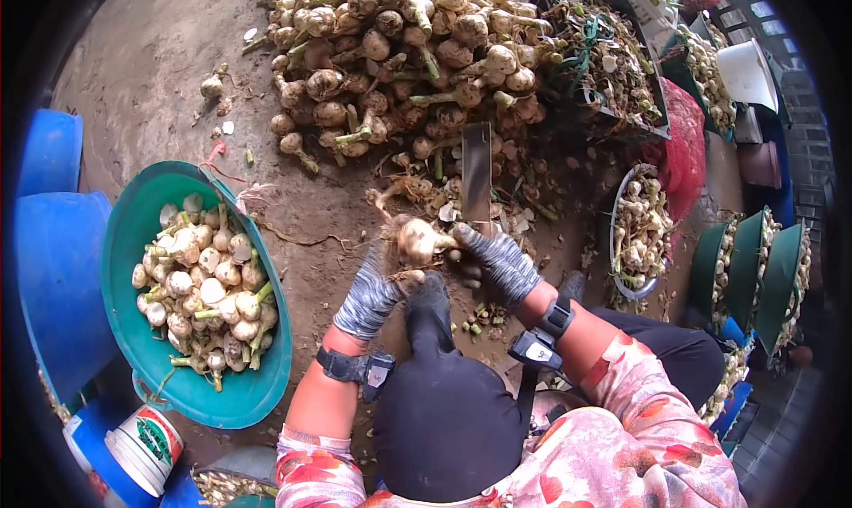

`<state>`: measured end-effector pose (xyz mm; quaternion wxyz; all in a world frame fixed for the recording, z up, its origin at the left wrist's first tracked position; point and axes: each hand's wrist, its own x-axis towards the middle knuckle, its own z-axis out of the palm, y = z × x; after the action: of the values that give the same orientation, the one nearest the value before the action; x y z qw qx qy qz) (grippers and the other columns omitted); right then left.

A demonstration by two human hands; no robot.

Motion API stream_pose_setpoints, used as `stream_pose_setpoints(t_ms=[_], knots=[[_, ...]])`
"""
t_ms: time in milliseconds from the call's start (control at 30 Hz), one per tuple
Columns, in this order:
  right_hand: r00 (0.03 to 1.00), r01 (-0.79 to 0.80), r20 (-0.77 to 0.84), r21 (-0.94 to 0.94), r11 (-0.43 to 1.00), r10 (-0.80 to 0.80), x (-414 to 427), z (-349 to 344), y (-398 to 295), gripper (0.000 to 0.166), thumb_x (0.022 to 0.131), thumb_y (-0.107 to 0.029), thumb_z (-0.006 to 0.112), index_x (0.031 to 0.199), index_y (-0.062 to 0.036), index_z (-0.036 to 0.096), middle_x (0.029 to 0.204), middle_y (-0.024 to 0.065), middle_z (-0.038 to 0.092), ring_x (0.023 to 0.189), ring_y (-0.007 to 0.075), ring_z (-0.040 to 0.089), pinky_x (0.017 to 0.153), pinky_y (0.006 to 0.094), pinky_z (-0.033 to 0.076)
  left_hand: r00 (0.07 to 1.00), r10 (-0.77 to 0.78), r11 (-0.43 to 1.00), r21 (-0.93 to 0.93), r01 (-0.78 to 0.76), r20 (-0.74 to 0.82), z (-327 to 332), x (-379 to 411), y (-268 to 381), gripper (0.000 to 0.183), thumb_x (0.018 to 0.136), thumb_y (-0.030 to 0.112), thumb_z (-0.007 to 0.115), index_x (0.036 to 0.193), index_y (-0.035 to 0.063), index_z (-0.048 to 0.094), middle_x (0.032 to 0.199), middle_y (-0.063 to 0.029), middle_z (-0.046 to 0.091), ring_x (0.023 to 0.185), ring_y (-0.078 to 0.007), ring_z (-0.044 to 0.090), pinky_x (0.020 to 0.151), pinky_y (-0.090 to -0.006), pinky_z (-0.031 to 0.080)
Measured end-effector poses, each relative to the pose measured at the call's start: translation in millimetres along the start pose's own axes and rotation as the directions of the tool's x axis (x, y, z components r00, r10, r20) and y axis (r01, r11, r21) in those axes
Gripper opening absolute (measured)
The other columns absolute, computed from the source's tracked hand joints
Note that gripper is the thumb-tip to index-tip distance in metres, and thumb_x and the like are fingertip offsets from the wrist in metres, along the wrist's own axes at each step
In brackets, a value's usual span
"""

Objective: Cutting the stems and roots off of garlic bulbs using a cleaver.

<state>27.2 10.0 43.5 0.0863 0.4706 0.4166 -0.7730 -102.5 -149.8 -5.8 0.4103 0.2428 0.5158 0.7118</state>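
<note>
My left hand (376, 292), in a grey knitted glove with dark-coated fingers, holds a pale bulb that looks like garlic (417, 241). The bulb is slightly blurred, and stringy roots trail off its left side. In my right hand (498, 263), gloved the same way, is a broad-bladed knife (476, 175) with its blade pointing away from me. My right fingertips meet the bulb's cut stem; most of the knife handle is hidden in my grip. Peeled skins and trimmings (447, 202) lie on the soil just beyond my hands.
A large heap of untrimmed bulbs (386, 62) lies ahead. At left, a green tub (266, 381) holds trimmed bulbs, beside blue barrels (60, 275). To the right are a crate of scraps (609, 62), an oval basin (616, 268) of bulbs and several green baskets (742, 268).
</note>
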Motion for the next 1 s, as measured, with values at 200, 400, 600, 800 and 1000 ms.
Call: stream_pose_setpoints(t_ms=[200, 400, 600, 800, 1000], knots=[[0.990, -0.139, -0.047, -0.231, 0.963, 0.131, 0.8, 2.5, 18.1, 0.032, 0.091, -0.042, 0.070, 0.096, -0.0115, 0.060, 0.077, 0.0048, 0.064, 0.065, 0.0116, 0.059, 0.053, 0.0290, 0.047, 0.940, -0.290, 0.840, -0.424, 0.340, 0.180, 5.8, 0.9, 0.3, 0.063, 0.082, 0.021, 0.079, 0.136, 0.0054, 0.049, 0.119, -0.0072, 0.063, 0.108, -0.0172, 0.060, 0.097, -0.0323, 0.048], [0.854, 0.351, 0.121, -0.853, 0.388, -0.507, -22.9, -18.4, 1.1, 0.033, 0.086, -0.034, 0.069, 0.105, -0.0088, 0.063, 0.084, 0.0153, 0.068, 0.079, 0.0329, 0.068, 0.073, 0.0431, 0.053, 0.934, -0.324, 0.945, 0.103, 0.312, 0.149, -16.1, 4.3, -23.5, 0.064, 0.081, 0.012, 0.076, 0.139, 0.0068, 0.048, 0.134, -0.0079, 0.055, 0.126, -0.0194, 0.048, 0.105, -0.0381, 0.042], [0.860, 0.395, 0.376, -0.919, -0.017, -0.346, -37.3, -8.7, -33.3, 0.021, 0.082, -0.023, 0.065, 0.099, -0.0108, 0.064, 0.083, 0.0158, 0.067, 0.080, 0.0375, 0.067, 0.067, 0.0476, 0.052, 0.992, -0.067, 0.967, 0.253, 0.038, 0.107, -5.4, -9.5, -20.7, 0.041, 0.099, 0.028, 0.055, 0.134, 0.0056, 0.053, 0.124, -0.0095, 0.065, 0.109, -0.0199, 0.063, 0.097, -0.0342, 0.051], [0.855, 0.413, 0.385, -0.911, 0.006, -0.346, -24.9, -11.3, -13.7, 0.020, 0.078, -0.020, 0.065, 0.095, -0.0114, 0.062, 0.080, 0.0152, 0.066, 0.079, 0.0378, 0.066, 0.065, 0.0476, 0.052, 0.991, -0.031, 0.981, 0.195, 0.005, 0.129, -3.4, -11.7, -23.9, 0.042, 0.103, 0.022, 0.050, 0.141, 0.0050, 0.043, 0.126, -0.0092, 0.063, 0.111, -0.0199, 0.062, 0.099, -0.0351, 0.050], [0.830, 0.426, 0.420, -0.902, -0.068, -0.366, -9.3, -23.9, 5.0, 0.022, 0.076, -0.012, 0.063, 0.097, -0.0084, 0.062, 0.083, 0.0164, 0.067, 0.081, 0.0383, 0.066, 0.068, 0.0471, 0.053, 0.972, -0.201, 0.972, -0.099, 0.214, 0.124, -3.9, -20.8, -14.3, 0.058, 0.095, 0.009, 0.063, 0.145, 0.0068, 0.034, 0.131, -0.0080, 0.056, 0.113, -0.0181, 0.059, 0.101, -0.0358, 0.048]])
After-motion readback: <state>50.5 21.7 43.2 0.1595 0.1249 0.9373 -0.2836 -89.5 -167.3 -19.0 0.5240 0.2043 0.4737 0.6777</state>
